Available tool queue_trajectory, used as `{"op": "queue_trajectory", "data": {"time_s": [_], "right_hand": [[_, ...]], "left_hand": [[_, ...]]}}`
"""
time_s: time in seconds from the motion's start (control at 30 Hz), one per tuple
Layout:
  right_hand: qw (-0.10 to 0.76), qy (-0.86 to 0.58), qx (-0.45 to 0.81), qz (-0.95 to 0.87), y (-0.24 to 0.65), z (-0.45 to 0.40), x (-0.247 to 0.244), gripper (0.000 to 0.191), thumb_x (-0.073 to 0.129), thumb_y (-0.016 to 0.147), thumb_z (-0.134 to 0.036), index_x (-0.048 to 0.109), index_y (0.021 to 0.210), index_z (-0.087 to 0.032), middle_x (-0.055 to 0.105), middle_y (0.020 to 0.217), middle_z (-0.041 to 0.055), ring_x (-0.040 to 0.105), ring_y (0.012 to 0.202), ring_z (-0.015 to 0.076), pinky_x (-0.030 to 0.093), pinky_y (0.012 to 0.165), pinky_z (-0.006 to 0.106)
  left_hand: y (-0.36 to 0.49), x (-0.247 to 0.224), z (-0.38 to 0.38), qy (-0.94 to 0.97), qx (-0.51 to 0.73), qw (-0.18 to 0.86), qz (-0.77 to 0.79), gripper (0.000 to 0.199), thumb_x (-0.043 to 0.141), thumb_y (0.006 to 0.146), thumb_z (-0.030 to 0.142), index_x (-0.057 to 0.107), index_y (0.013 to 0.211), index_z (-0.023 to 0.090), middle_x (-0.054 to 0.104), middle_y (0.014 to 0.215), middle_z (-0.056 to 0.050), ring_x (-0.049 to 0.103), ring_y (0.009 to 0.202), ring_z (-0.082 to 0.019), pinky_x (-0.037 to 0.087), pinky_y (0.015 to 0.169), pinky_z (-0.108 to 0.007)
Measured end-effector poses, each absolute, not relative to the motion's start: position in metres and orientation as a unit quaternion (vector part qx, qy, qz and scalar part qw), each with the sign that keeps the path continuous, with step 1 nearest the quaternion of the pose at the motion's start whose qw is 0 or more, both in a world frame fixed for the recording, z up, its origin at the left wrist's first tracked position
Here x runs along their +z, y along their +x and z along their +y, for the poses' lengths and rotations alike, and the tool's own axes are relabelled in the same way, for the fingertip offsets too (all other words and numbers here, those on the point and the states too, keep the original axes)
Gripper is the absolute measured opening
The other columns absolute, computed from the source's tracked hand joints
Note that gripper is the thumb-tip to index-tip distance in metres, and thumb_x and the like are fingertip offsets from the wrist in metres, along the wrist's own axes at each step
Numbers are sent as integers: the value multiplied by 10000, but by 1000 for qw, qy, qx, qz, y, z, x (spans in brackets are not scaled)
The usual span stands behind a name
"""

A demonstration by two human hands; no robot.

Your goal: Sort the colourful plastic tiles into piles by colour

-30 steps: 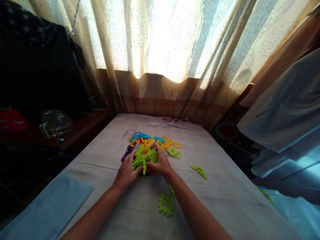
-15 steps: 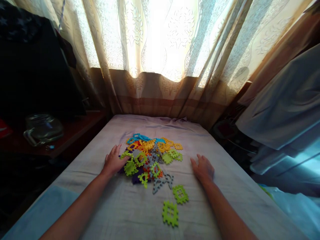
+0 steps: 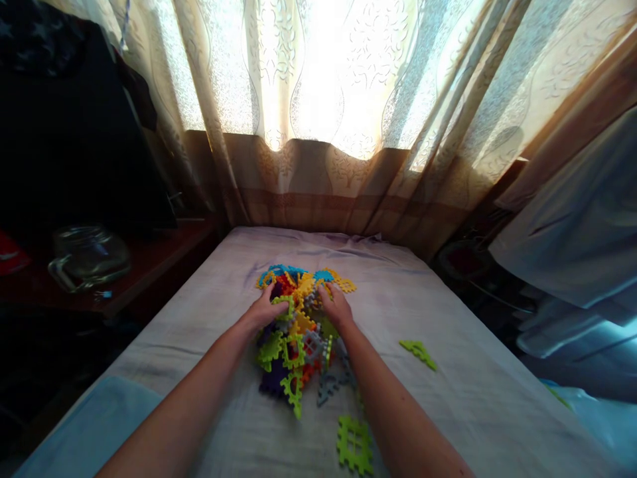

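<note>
A heap of toothed plastic building pieces lies on the bed, with both my hands cupped against its sides. My left hand (image 3: 263, 311) is at the left side, thumb stretched over a lime-green piece (image 3: 283, 308) and fingers apart. On the right, my right hand (image 3: 337, 309) reaches its spread fingertips into the yellow pieces (image 3: 304, 285), partly hiding them. Blue pieces (image 3: 286, 271) sit at the back. Grey window pieces (image 3: 313, 345), a dark purple piece (image 3: 273, 380) and a green triangle (image 3: 293, 392) are in the near part.
A green square window piece (image 3: 354, 443) lies near me, and a thin green triangular piece (image 3: 419, 353) lies to the right on the bedsheet (image 3: 199, 372). A glass jug (image 3: 89, 257) stands on the dark side table at left. Clothes (image 3: 572, 212) hang at right; a curtain (image 3: 308, 179) closes the far end.
Both hands have moved inward onto the heap, which is now narrower and more piled up. A green triangular piece now shows apart at the right. My right forearm covers part of the near pieces.
</note>
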State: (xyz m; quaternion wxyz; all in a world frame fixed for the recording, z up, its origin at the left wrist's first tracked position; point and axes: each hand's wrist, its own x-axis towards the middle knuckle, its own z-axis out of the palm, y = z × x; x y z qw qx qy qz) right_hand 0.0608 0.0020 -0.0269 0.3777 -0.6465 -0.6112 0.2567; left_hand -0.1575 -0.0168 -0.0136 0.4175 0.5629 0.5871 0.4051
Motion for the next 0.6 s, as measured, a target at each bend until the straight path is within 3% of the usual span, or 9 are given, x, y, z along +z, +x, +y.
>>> {"op": "queue_trajectory", "data": {"time_s": [0.13, 0.3, 0.47, 0.6], "right_hand": [[405, -598, 318, -614, 31, -6, -15, 558, 404, 898, -591, 626, 1242, -211, 654, 1258, 81, 574, 1201, 242, 445, 1022, 401], [423, -506, 383, -647, 5, -12, 18, 455, 390, 925, -536, 700, 1079, -240, 722, 1087, 29, 649, 1030, 198, 504, 926, 342], [427, -508, 383, -642, 33, -24, 54, 465, 443, 907, -549, 643, 1229, -279, 655, 1257, 32, 597, 1154, 217, 486, 965, 392], [339, -512, 311, -725, 100, -80, 44, 624, 530, 841, -611, 555, 1363, -270, 537, 1417, 79, 499, 1299, 263, 390, 1084, 467]], "left_hand": [[-133, 0, -17, 562, 412, 474, 539, 841, 799, 580, 427, 523, 1319, 137, 656, 1236, -156, 608, 1146, -308, 474, 950, -372], [-133, 27, -35, 579, 413, 527, 465, 753, 726, 637, 549, 583, 1250, 137, 718, 1057, -122, 681, 965, -260, 540, 815, -352], [-172, 45, -54, 588, 392, 508, 493, 735, 767, 588, 399, 589, 1268, 187, 671, 1219, -121, 643, 1102, -283, 513, 932, -401], [-208, 40, -84, 621, 349, 470, 522, 779, 777, 515, 297, 613, 1273, 231, 627, 1322, -81, 558, 1245, -319, 442, 1047, -436]]}}
